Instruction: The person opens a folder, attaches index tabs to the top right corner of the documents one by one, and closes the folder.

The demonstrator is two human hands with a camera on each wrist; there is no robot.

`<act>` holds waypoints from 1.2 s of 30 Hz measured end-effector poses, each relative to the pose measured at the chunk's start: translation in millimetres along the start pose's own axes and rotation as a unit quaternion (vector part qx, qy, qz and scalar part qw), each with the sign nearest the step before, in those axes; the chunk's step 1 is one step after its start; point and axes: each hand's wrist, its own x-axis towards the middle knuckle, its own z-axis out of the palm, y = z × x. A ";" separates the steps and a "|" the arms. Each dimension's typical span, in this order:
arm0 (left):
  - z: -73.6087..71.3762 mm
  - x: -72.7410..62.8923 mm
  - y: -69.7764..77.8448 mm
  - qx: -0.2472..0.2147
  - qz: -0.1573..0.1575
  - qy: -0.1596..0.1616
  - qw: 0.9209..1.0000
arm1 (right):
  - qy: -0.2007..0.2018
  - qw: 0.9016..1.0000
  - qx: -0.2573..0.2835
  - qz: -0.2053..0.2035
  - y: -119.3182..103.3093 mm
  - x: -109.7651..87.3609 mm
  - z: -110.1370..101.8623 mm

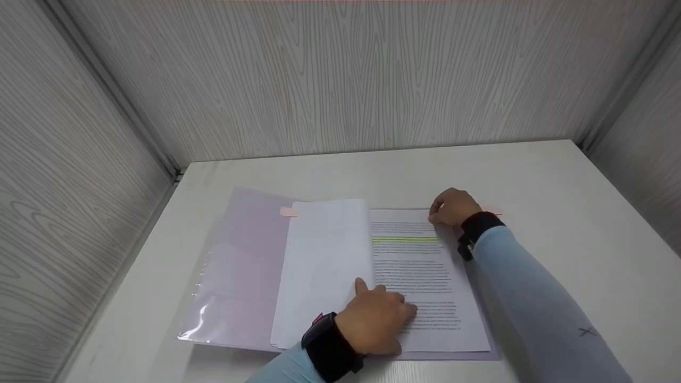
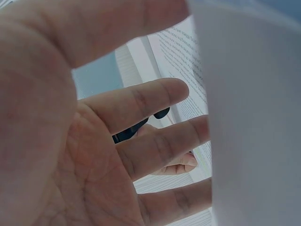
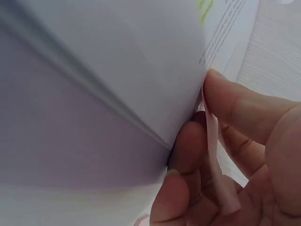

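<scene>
A translucent lilac folder lies opened on a white table, with a stack of paper in it. Blank-backed sheets are folded over to the left. On the right lies a printed page with a yellow-green highlighted line. My left hand rests with fingers spread across the fold at the lower middle. At the page's top right corner, my right hand pinches the sheet edge between thumb and fingers. A pink sticky tab runs from that edge between the thumb and fingers.
Another pink tab sticks out at the upper left of the turned sheets. Wood-grain panels close in the table at the back and both sides.
</scene>
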 end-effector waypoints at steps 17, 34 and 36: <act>0.9 0.1 -0.5 -0.001 -0.002 -0.002 1.000 | -0.011 0.999 -0.034 -0.013 -5.0 1.2 -2.5; 1.0 1.7 -0.2 0.005 0.004 0.002 1.000 | -0.060 0.997 -0.023 -0.040 13.1 12.2 -5.0; 1.9 2.2 0.0 0.002 0.003 0.001 1.000 | -0.059 0.997 -0.026 -0.039 12.9 11.3 -4.8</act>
